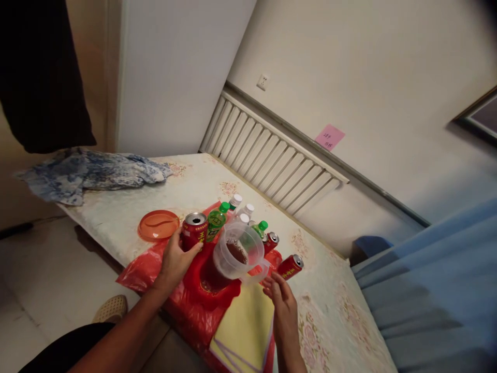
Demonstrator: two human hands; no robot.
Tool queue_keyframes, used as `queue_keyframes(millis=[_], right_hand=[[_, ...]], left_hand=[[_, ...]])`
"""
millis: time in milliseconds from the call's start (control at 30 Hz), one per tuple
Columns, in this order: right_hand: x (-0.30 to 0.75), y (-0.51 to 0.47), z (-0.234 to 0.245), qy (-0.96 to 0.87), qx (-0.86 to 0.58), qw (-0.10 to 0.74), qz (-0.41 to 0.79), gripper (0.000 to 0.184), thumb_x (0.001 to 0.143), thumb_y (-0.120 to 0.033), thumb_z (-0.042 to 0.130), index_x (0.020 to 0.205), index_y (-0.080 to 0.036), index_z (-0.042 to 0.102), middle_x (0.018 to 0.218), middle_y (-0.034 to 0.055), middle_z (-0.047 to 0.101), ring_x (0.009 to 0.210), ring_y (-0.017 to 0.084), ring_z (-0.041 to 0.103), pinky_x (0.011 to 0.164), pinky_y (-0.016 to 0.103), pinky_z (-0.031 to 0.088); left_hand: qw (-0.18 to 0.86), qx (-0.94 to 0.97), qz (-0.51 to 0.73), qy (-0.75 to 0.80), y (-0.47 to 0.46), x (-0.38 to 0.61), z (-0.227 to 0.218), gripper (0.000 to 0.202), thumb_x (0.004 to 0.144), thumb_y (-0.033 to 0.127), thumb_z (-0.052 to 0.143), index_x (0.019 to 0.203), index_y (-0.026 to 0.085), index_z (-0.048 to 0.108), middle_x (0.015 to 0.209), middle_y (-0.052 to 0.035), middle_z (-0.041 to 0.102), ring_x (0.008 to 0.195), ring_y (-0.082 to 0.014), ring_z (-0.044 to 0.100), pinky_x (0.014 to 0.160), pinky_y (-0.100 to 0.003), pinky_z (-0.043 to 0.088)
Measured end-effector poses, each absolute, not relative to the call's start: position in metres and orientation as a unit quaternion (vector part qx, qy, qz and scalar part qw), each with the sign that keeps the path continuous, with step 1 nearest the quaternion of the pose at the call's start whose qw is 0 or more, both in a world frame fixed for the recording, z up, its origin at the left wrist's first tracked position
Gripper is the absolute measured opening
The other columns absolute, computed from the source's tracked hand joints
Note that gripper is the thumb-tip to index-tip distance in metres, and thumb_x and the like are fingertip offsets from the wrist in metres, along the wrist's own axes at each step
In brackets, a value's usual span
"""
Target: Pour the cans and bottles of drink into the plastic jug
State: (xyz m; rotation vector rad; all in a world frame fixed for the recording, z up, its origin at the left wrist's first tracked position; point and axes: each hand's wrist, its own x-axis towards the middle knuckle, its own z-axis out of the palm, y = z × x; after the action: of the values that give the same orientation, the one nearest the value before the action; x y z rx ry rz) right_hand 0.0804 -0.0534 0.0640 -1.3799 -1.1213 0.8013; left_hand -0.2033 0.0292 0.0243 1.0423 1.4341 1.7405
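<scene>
Left hand is gripping opened red can upright beside pitcher of dark-red liquid on desk; right hand is hanging open near pitcher handle, contact unclear. Step apparently: positioning can; next move likely calling for keeping can level.

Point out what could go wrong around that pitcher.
The pitcher is open-topped and holds dark liquid; a bump from the right hand close beside it could slosh some onto the yellow cloth. The opened red can in the left hand might drip if tilted, or knock the nearby green-capped bottle.
</scene>
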Motion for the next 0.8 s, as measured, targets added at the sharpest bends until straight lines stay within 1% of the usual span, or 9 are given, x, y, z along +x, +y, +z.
queue_keyframes(millis=[100,167,267,300,367,467,567,667,800], right_hand=[[0.072,-0.036,0.063,-0.498,-0.565,0.567,0.332,0.052,0.085,-0.061,0.057,0.112,-0.018,0.065,0.108,0.0100,0.071,0.096,0.025,0.067,0.089,0.040,0.052],[0.064,-0.027,0.063,-0.520,-0.535,0.561,0.359,0.049,0.089,-0.062,0.051,0.104,-0.018,0.068,0.101,0.0084,0.072,0.092,0.024,0.066,0.086,0.037,0.051],[0.050,-0.018,0.065,-0.530,-0.461,0.569,0.427,0.050,0.091,-0.063,0.045,0.076,-0.020,0.066,0.074,0.0039,0.067,0.073,0.019,0.062,0.076,0.034,0.049],[0.046,-0.016,0.066,-0.524,-0.438,0.576,0.450,0.050,0.091,-0.062,0.047,0.068,-0.020,0.063,0.065,0.0015,0.061,0.065,0.017,0.058,0.072,0.032,0.049],[0.040,-0.011,0.068,-0.502,-0.413,0.590,0.479,0.047,0.088,-0.059,0.053,0.060,-0.021,0.055,0.053,-0.0032,0.048,0.054,0.014,0.049,0.064,0.030,0.046],[0.034,-0.007,0.069,-0.481,-0.400,0.604,0.493,0.045,0.086,-0.053,0.057,0.056,-0.021,0.048,0.047,-0.0072,0.035,0.045,0.010,0.035,0.053,0.026,0.038],[0.026,-0.004,0.069,-0.451,-0.394,0.640,0.481,0.043,0.085,-0.046,0.059,0.055,-0.021,0.041,0.047,-0.0091,0.030,0.042,0.008,0.025,0.045,0.023,0.028],[0.017,-0.002,0.073,-0.416,-0.400,0.674,0.462,0.040,0.082,-0.040,0.063,0.058,-0.021,0.037,0.048,-0.0104,0.028,0.042,0.007,0.020,0.042,0.022,0.021],[0.008,-0.002,0.093,-0.404,-0.413,0.684,0.445,0.039,0.079,-0.039,0.065,0.059,-0.021,0.036,0.049,-0.0106,0.029,0.042,0.006,0.019,0.041,0.021,0.019]], left_hand=[[0.323,0.409,0.644,0.560,0.031,-0.209,0.022,0.070,0.069,0.035,0.073,0.132,0.018,0.048,0.126,-0.0129,0.063,0.113,-0.0288,0.064,0.102,-0.045,0.048],[0.323,0.415,0.636,0.565,0.033,-0.211,0.023,0.069,0.067,0.035,0.073,0.130,0.017,0.050,0.127,-0.0131,0.063,0.114,-0.0297,0.063,0.101,-0.045,0.049],[0.322,0.416,0.637,0.564,0.035,-0.213,0.026,0.067,0.066,0.034,0.073,0.127,0.017,0.051,0.126,-0.0131,0.063,0.114,-0.0304,0.063,0.101,-0.045,0.049],[0.323,0.416,0.639,0.561,0.036,-0.213,0.026,0.066,0.066,0.033,0.074,0.127,0.017,0.051,0.126,-0.0128,0.063,0.114,-0.0302,0.063,0.101,-0.045,0.049],[0.327,0.422,0.641,0.551,0.036,-0.214,0.027,0.065,0.067,0.031,0.073,0.127,0.018,0.052,0.125,-0.0119,0.064,0.115,-0.0296,0.062,0.102,-0.045,0.048],[0.328,0.432,0.640,0.544,0.038,-0.214,0.023,0.068,0.067,0.029,0.074,0.130,0.019,0.049,0.129,-0.0128,0.061,0.119,-0.0300,0.060,0.104,-0.047,0.046],[0.322,0.436,0.647,0.536,0.041,-0.215,0.017,0.073,0.067,0.028,0.075,0.134,0.019,0.046,0.136,-0.0145,0.056,0.125,-0.0309,0.055,0.107,-0.048,0.043],[0.307,0.445,0.654,0.529,0.043,-0.217,0.013,0.074,0.067,0.026,0.075,0.135,0.020,0.045,0.139,-0.0141,0.054,0.129,-0.0309,0.052,0.110,-0.048,0.040],[0.290,0.464,0.648,0.530,0.042,-0.218,0.016,0.072,0.067,0.025,0.073,0.135,0.018,0.046,0.138,-0.0138,0.054,0.129,-0.0301,0.051,0.112,-0.047,0.037]])
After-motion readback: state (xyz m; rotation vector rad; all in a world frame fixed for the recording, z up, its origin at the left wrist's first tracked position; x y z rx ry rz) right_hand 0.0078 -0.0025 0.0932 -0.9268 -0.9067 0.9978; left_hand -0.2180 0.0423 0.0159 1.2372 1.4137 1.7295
